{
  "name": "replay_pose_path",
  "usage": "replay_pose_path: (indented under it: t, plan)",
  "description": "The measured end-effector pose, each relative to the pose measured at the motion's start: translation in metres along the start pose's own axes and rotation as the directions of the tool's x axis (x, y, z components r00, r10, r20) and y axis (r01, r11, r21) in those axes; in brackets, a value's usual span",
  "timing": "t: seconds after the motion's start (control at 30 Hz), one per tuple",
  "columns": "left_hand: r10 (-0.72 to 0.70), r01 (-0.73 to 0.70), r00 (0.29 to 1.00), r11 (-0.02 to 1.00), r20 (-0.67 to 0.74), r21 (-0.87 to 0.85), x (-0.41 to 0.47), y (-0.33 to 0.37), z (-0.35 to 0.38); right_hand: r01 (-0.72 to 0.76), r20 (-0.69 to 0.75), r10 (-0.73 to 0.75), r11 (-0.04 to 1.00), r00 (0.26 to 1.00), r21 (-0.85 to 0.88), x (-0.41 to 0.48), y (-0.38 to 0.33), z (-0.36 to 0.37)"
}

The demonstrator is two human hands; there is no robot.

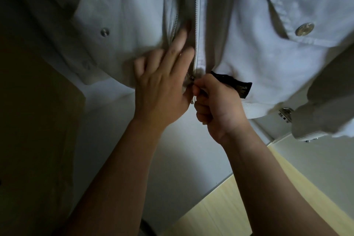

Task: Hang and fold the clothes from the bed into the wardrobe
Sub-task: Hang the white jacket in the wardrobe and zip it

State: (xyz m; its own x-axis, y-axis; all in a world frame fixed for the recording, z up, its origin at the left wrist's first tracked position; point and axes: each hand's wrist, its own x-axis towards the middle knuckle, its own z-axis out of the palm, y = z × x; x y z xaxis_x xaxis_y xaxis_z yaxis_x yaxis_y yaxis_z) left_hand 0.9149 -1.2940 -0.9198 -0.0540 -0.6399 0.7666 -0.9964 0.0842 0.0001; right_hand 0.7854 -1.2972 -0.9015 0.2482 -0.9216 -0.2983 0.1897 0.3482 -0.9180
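A pale, off-white jacket (134, 5) hangs across the upper half of the frame, its front facing the camera. Its long axis runs up and down the picture, with the hem lowest, at mid-frame. The cloth is plain and slightly creased, with a silver snap button (105, 32) at upper left and a larger one (304, 29) at upper right. A metal zip (196, 25) runs straight down the centre, and a black label (237, 87) sticks out at the hem. The left hand (161, 90) lies flat on the cloth just left of the zip, fingers straight and spread. The right hand (216, 105) is curled, its thumb and forefinger pinching the bottom end of the zip. A metal hinge (285, 114) shows at right, and pale wooden floor (229, 207) at lower right.
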Motion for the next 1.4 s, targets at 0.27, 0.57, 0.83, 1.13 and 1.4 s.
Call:
replay_pose_path:
  t: [0.27, 0.57, 0.83, 1.13, 1.4]
  plan:
    - [-0.125, 0.063, 0.971, 0.956, -0.203, -0.288, -0.019, 0.005, 0.016, -0.013, 0.028, 0.013, 1.0, 1.0, -0.002, -0.001, -0.003, -0.003]
    - [-0.294, 0.264, 0.954, 0.921, -0.064, -0.286, -0.03, 0.019, 0.027, 0.003, 0.071, 0.002, 0.998, 0.997, -0.068, -0.004, 0.001, -0.001]
    - [-0.448, 0.407, 0.894, 0.794, 0.019, -0.452, -0.032, 0.021, 0.019, 0.07, 0.069, -0.056, 0.973, 0.996, -0.219, -0.017, -0.011, 0.02]
    - [-0.41, 0.519, 0.821, 0.825, 0.397, -0.222, -0.006, 0.017, -0.009, 0.098, 0.037, -0.097, 0.994, 0.995, -0.043, -0.052, -0.082, 0.048]
    - [-0.309, 0.396, 0.858, 0.907, 0.41, -0.144, 0.014, 0.018, -0.047, -0.03, -0.025, 0.028, 0.995, 0.999, -0.095, -0.075, -0.108, 0.063]
